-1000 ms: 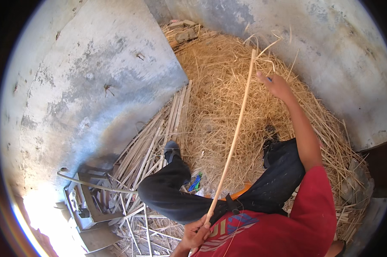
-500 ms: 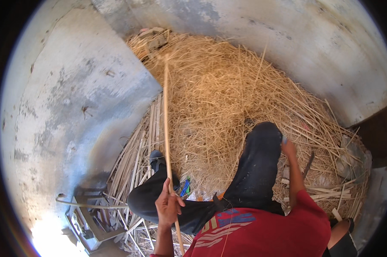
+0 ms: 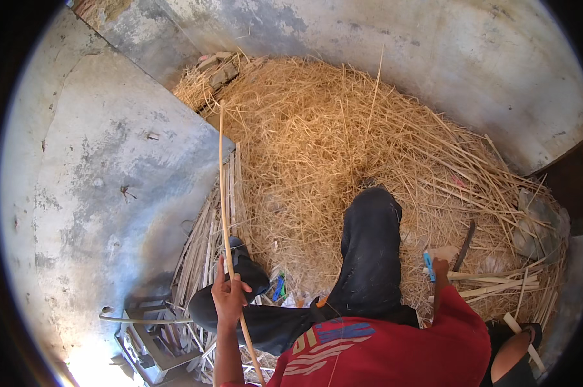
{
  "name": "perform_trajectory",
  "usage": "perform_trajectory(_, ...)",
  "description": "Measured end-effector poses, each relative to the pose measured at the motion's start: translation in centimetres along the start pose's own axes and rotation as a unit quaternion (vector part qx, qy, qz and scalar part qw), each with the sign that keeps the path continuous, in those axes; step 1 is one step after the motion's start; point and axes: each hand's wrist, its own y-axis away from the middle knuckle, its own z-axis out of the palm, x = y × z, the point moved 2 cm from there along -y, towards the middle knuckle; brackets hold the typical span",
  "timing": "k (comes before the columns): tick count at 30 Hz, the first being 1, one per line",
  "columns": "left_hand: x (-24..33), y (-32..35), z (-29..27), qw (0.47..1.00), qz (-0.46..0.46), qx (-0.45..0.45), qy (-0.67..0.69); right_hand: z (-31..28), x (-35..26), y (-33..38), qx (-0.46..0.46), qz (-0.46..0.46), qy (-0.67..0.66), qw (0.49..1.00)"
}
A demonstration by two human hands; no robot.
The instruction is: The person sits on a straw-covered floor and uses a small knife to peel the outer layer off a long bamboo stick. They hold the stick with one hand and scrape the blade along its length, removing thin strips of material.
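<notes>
Sitting on a straw heap [image 3: 343, 135] that fills the floor between two plastered walls, legs in dark trousers [image 3: 369, 258] stretched over it. Seen from the head camera only.

Left hand [image 3: 229, 293] closed around a long thin cane [image 3: 224, 193], gripping it low down; cane rising almost upright from the lower edge of the heap, past the hand, its tip reaching up along the grey wall [image 3: 104, 168] on the left. Thumb and fingers wrapped on the cane, clamped firmly.

Right hand [image 3: 441, 258] well apart from the left, down at the right side of the heap beside the right knee, resting on the straw. Just beside it a small blue tool [image 3: 429, 266], touching or nearly touching the fingers; cannot tell whether actually gripped or whether the hand is closed. Near it, a dark curved blade [image 3: 464, 244] lying in the straw.

Bundle of split canes [image 3: 204, 245] lying flat along the heap's left edge, just under the upright cane. More cut sticks [image 3: 498, 284] at the right edge, near the right hand. Metal frame [image 3: 146, 335] at the lower left corner, against the wall. Red shirt [image 3: 395, 351] along the bottom.
</notes>
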Motion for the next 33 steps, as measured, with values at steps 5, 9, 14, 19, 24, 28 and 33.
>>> perform_trajectory(5, -0.4, -0.5, 0.4, 1.000, -0.001, 0.009, 0.002, -5.5, 2.2, 1.6, 0.016, 0.144, 0.024, 0.989)
perform_trajectory(9, -1.4, -1.9, 0.6, 0.999, -0.027, 0.002, 0.038, -4.7, 4.9, 0.4, 0.060, 0.183, -0.016, 0.981)
perform_trajectory(14, -0.6, -2.3, 1.3, 0.999, -0.027, -0.002, 0.033, -4.7, 4.9, 0.0, 0.033, 0.198, -0.012, 0.980)
perform_trajectory(19, 0.2, -1.2, 1.4, 1.000, -0.001, 0.021, -0.013, -5.3, 4.8, -0.9, 0.041, 0.180, 0.078, 0.980)
perform_trajectory(24, -1.8, -0.8, -1.4, 0.992, -0.017, -0.018, -0.123, -6.1, 5.1, -2.3, 0.029, 0.074, 0.064, 0.995)
perform_trajectory(28, 0.3, 0.9, -3.4, 0.978, -0.026, 0.029, -0.206, -8.3, 4.0, -2.6, -0.010, 0.086, 0.007, 0.996)
perform_trajectory(33, -1.5, 0.2, -12.5, 0.928, 0.030, 0.072, -0.365, -6.8, 4.6, -1.9, 0.022, 0.034, 0.020, 0.999)
